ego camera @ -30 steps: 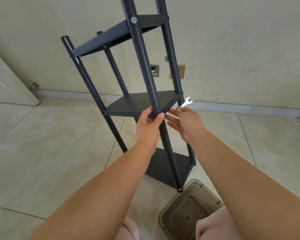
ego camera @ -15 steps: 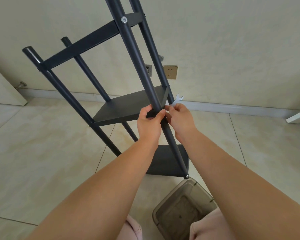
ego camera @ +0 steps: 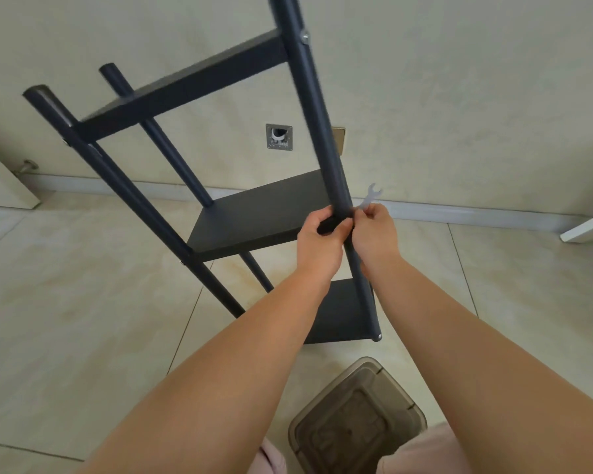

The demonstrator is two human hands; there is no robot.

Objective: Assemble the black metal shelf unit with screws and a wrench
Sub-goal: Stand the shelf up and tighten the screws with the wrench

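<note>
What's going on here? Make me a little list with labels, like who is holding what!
left hand: wrapped around the near post at the middle shelf
right hand: pinching a small silver wrench beside that post
shelf unit: black, three shelves, tilted
screw: silver, on the post at the top shelf
floor: beige tiles
bin: brownish see-through plastic, near the knees

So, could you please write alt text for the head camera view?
Two bare hands work at the front post of a tilted black metal shelf unit: the left hand grips the post while the right hand holds a small silver wrench. A lidded plastic box sits on the tiled floor below.
</note>
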